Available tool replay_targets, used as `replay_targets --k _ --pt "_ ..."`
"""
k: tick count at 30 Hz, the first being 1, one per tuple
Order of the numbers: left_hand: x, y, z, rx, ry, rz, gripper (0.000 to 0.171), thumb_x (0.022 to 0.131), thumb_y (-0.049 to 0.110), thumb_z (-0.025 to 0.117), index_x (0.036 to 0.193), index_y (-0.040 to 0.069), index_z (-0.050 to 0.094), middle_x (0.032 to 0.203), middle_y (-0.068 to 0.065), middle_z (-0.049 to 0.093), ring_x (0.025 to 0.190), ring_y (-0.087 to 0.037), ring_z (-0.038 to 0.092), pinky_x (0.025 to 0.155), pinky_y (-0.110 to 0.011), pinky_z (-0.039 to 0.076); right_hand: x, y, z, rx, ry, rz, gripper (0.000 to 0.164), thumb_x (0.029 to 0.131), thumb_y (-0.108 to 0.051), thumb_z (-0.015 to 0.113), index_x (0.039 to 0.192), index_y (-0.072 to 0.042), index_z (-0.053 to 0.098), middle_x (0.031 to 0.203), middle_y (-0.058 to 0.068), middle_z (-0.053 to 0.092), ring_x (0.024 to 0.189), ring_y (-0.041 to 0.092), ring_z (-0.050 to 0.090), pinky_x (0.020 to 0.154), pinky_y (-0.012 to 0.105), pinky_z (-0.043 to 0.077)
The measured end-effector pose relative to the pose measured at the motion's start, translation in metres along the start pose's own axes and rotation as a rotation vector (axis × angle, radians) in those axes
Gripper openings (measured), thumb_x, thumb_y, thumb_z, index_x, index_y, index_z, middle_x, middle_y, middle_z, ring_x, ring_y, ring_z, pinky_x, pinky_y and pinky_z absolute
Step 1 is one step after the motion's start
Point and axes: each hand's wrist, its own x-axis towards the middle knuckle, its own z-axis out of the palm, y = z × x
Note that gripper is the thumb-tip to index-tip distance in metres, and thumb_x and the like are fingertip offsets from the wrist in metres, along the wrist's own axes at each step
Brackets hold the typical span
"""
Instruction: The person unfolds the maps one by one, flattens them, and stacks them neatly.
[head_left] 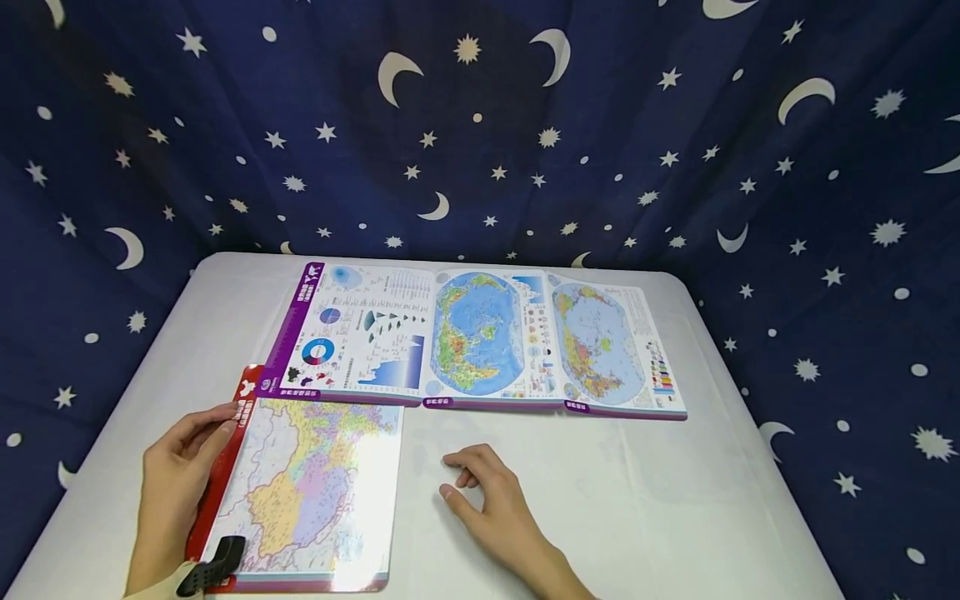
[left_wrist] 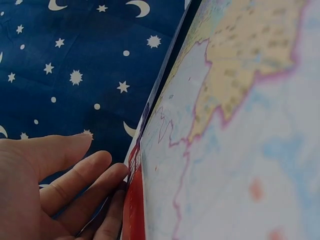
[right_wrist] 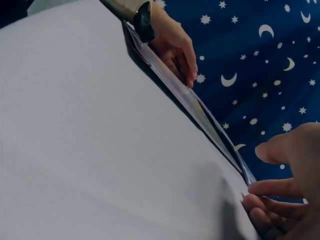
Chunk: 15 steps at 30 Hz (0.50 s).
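A folded map with a red left border (head_left: 315,492) lies at the front left of the table. My left hand (head_left: 176,475) is at this red border, its fingertips touching the edge. In the left wrist view, the thumb of the left hand (left_wrist: 55,185) stands apart from the map (left_wrist: 240,150) and the fingers are loosely bent. To the right of this map, my right hand (head_left: 495,508) hovers low over the white table with relaxed fingers and holds nothing. Behind lies an unfolded purple-edged map (head_left: 480,333) of three panels; its near left corner overlaps the red-bordered map.
The white-covered table (head_left: 637,500) has rounded far corners. A dark blue curtain (head_left: 480,167) with moons and stars surrounds it at the back and sides. A black watch-like band (head_left: 217,567) is on the left wrist.
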Motion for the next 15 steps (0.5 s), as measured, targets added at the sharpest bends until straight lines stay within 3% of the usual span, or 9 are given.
replay_targets --k 8,15 --pt "-0.001 0.002 0.002 0.071 0.009 0.021 0.042 0.091 0.025 0.072 0.128 0.005 0.064 0.122 0.0 0.065 0.101 -0.002 0.063 0.083 -0.002 0.046 0.0 -0.005 0.007 -0.016 -0.004 -0.004 0.03 0.095 -0.03 0.067 0.12 -0.014 0.065 0.118 -0.004 0.057 0.089 0.008 0.057 0.082 0.027 0.053" --pt "-0.004 0.001 0.002 0.044 0.036 0.013 0.042 0.09 0.022 0.074 0.126 0.004 0.065 0.12 -0.001 0.068 0.1 -0.003 0.065 0.082 -0.003 0.047 0.002 -0.015 0.018 -0.013 -0.059 -0.019 0.033 0.095 -0.033 0.066 0.123 -0.014 0.065 0.119 -0.005 0.057 0.088 0.006 0.055 0.082 0.024 0.053"
